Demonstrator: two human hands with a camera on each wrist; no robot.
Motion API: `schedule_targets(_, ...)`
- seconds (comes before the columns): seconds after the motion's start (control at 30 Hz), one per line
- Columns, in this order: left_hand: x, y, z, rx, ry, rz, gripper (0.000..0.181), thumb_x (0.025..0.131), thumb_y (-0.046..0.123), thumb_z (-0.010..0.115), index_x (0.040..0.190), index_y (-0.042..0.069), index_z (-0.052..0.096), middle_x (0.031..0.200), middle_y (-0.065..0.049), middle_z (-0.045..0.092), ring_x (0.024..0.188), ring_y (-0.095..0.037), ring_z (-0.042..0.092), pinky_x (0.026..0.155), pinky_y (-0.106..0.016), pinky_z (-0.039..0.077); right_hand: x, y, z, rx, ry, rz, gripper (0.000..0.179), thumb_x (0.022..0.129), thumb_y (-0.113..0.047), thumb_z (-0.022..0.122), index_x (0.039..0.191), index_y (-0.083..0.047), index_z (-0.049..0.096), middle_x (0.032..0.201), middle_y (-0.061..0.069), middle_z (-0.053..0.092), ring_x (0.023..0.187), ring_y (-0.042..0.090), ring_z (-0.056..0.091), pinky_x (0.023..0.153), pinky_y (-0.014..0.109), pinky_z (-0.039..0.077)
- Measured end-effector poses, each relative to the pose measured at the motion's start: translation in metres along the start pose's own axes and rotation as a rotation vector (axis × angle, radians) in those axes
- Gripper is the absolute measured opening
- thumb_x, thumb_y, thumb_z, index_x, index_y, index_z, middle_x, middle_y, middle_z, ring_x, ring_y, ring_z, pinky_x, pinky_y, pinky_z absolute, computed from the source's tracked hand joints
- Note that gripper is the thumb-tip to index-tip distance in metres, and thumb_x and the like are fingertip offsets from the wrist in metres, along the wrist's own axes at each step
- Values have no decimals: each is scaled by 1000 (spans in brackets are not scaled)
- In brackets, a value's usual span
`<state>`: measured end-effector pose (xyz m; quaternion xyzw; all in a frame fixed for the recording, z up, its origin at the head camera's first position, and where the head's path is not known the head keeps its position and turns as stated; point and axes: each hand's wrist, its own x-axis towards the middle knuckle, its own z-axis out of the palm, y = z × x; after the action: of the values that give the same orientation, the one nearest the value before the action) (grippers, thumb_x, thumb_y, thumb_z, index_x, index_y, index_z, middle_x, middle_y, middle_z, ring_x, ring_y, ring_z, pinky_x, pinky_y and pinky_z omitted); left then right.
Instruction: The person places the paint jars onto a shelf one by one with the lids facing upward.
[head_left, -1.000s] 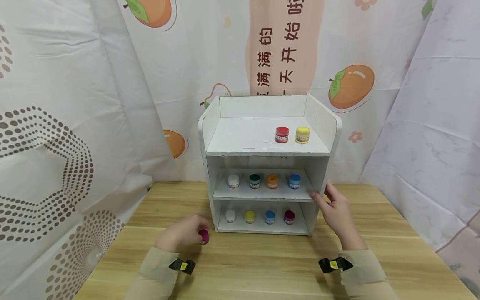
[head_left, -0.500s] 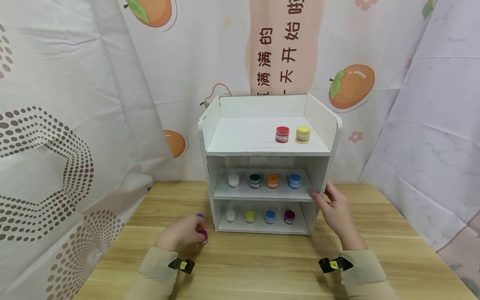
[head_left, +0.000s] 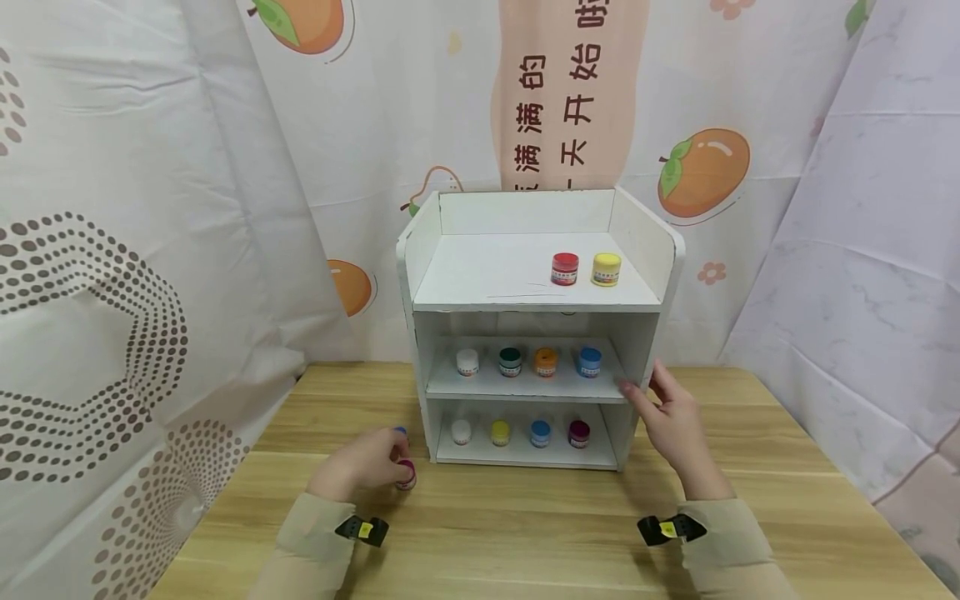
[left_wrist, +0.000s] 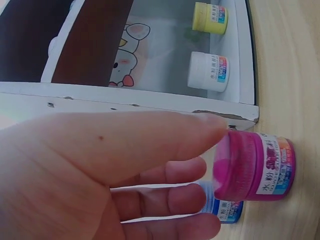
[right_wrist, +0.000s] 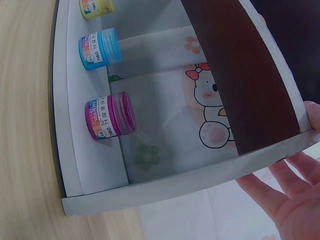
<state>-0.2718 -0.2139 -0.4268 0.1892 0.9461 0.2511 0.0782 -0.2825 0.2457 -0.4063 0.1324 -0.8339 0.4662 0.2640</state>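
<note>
My left hand (head_left: 360, 465) is low beside the white shelf's left side, right by a magenta paint jar (left_wrist: 252, 166) that stands on the table. In the left wrist view the thumb tip lies at the lid's edge and the other visible fingers end short of the lid, loosely bent. A blue paint jar (left_wrist: 227, 210) stands behind the magenta one, partly hidden by the fingers. My right hand (head_left: 672, 425) grips the right side panel of the small white shelf (head_left: 540, 307), thumb at its front edge (right_wrist: 190, 181) and fingers against the outside.
On the top board stand a red jar (head_left: 565, 269) and a yellow jar (head_left: 606, 269). Rows of several paint jars fill the middle board (head_left: 480, 390) and bottom board (head_left: 517, 457). A wooden table (head_left: 525, 533) lies beneath; printed curtains (head_left: 360, 125) hang behind.
My left hand has shifted slightly left, and the blue jar's lid has come into view behind it. The magenta jar has moved slightly left. My right hand keeps its hold.
</note>
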Motion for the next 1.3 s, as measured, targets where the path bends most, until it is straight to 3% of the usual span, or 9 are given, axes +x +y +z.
schedule_targets(0.33, -2, 4, 1, 10, -13, 24, 31, 76, 11, 88, 99, 6, 69, 88, -3, 62, 78, -19, 55, 66, -36, 50, 0, -1, -1, 19, -8, 3, 63, 101, -21, 67, 158, -26, 41, 152, 15, 48, 134, 41, 49, 88, 49, 51)
schedule_targets(0.73, 1, 0, 8, 61, 1, 58, 20, 78, 9, 86, 88, 14, 69, 87, 1, 55, 78, -17, 53, 64, -31, 50, 0, -3, -2, 27, -10, 1, 63, 100, -20, 68, 158, -26, 41, 152, 12, 48, 134, 39, 50, 88, 44, 52)
schedule_targets(1.0, 1, 2, 6, 54, -3, 51, 19, 80, 8, 85, 88, 13, 69, 85, 2, 57, 76, -16, 53, 65, -32, 49, -1, -1, -1, 13, -3, -5, 65, 100, -19, 69, 157, -27, 41, 152, 11, 49, 133, 37, 51, 87, 30, 53)
schedule_targets(1.3, -7, 13, -5, -15, 5, 72, 15, 79, 6, 77, 87, 16, 69, 83, 4, 60, 73, -13, 57, 60, -29, 50, -1, 4, 0, 22, -11, 3, 64, 100, -17, 68, 158, -23, 40, 153, 14, 47, 134, 41, 49, 87, 48, 52)
